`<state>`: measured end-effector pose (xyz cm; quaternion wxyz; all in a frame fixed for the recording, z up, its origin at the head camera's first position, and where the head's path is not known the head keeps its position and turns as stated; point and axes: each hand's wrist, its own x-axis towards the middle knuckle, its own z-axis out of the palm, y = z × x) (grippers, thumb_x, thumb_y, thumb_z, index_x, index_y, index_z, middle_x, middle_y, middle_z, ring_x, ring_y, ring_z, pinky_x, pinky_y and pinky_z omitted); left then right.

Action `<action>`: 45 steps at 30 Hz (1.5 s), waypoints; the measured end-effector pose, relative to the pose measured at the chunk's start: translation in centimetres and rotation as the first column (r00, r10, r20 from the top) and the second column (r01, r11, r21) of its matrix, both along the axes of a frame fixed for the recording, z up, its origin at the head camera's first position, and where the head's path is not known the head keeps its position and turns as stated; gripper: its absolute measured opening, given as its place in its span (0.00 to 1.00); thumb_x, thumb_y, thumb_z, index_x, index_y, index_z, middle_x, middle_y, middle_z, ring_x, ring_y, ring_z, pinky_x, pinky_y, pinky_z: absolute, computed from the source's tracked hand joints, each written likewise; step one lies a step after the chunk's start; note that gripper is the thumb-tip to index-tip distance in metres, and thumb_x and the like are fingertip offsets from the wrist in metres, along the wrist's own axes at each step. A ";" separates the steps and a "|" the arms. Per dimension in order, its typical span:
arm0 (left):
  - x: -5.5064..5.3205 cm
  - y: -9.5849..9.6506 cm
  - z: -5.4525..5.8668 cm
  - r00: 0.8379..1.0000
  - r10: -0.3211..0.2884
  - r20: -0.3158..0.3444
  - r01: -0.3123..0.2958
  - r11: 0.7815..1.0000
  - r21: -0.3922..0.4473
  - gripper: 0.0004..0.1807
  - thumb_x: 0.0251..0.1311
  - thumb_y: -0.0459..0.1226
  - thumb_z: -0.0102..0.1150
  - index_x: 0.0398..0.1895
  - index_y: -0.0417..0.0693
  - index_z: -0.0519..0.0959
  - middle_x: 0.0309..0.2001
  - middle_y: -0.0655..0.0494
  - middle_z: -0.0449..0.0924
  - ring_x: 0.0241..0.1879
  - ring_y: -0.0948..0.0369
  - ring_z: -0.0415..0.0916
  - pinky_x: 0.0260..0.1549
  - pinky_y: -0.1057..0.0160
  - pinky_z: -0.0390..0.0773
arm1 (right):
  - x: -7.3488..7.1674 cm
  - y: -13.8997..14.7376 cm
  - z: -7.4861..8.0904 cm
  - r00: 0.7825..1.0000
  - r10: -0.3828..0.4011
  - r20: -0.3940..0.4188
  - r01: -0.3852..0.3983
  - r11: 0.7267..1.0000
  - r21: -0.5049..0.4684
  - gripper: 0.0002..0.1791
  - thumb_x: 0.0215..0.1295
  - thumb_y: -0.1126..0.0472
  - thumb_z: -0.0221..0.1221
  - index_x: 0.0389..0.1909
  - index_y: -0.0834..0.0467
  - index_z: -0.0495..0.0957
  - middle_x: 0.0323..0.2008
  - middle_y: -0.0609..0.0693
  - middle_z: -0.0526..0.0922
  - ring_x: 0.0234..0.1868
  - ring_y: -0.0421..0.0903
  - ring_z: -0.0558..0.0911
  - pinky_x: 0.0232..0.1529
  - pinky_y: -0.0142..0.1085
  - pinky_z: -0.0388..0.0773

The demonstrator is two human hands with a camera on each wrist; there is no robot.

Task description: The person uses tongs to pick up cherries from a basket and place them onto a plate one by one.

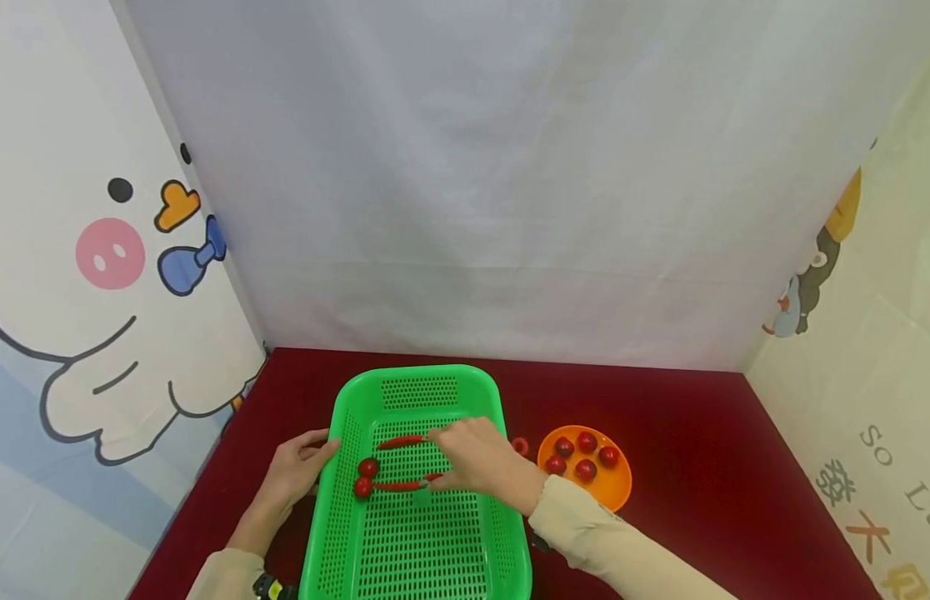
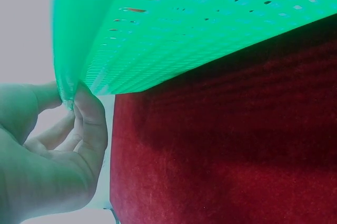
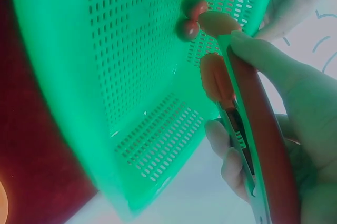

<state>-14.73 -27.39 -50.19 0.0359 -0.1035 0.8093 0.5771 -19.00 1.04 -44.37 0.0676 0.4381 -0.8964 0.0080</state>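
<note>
While two red fruits [image 1: 363,487] are lying in the green basket [image 1: 423,550], at least five more fruits [image 1: 587,442] are sitting on the orange plate [image 1: 613,485] to its right, on the dark red bench [image 1: 705,475]. Judging by that split, the handling of the fruits is looking only partway along, and neither basket fruit is appearing to be clamped.

The left hand [image 1: 296,467] is pinching the basket's left rim between thumb and fingers. The right hand [image 1: 476,454] is reaching over the basket's right side and holding the red tongs [image 3: 263,134], whose tips are standing wide apart.

Between the two hands and closer to the left one, the pair of fruits is lying side by side near the left wall. One tip is ending at the lower fruit; whether it is touching, I cannot tell. The plate is lying to the right of both hands, beyond the right forearm.
</note>
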 end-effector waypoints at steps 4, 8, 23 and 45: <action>0.0 0.0 0.1 1.000 -0.001 0.002 0.001 1.000 -0.001 0.31 0.77 0.42 0.57 0.72 0.29 0.66 0.49 0.34 0.83 0.33 0.54 0.85 0.28 0.58 0.86 | 0.1 -0.5 -0.1 1.000 0.010 -0.019 -0.009 1.000 0.012 0.27 0.50 0.36 0.77 0.42 0.51 0.85 0.14 0.38 0.62 0.16 0.34 0.55 0.17 0.26 0.49; 0.1 0.0 0.2 1.000 0.001 0.006 -0.001 1.000 -0.012 0.30 0.77 0.42 0.56 0.72 0.29 0.66 0.49 0.33 0.83 0.34 0.54 0.85 0.29 0.58 0.86 | 0.3 -1.1 -0.2 1.000 0.018 -0.022 -0.017 0.999 0.032 0.27 0.50 0.35 0.77 0.41 0.51 0.86 0.12 0.38 0.60 0.16 0.35 0.53 0.17 0.27 0.48; 0.1 0.1 0.1 1.000 0.004 0.013 -0.004 1.000 -0.014 0.31 0.77 0.43 0.57 0.72 0.30 0.66 0.50 0.34 0.83 0.35 0.55 0.85 0.29 0.58 0.86 | 0.8 -2.4 -1.0 0.999 0.034 -0.042 -0.031 0.996 0.080 0.23 0.50 0.37 0.77 0.27 0.49 0.79 0.12 0.39 0.54 0.17 0.35 0.51 0.18 0.28 0.46; 0.1 0.0 0.0 1.000 -0.006 0.010 0.006 1.000 -0.004 0.32 0.77 0.44 0.56 0.72 0.30 0.66 0.51 0.33 0.82 0.35 0.54 0.85 0.30 0.57 0.86 | 1.1 -2.8 -1.7 0.998 0.032 -0.051 -0.028 0.997 0.076 0.25 0.51 0.36 0.76 0.23 0.47 0.74 0.13 0.40 0.50 0.18 0.35 0.48 0.18 0.28 0.44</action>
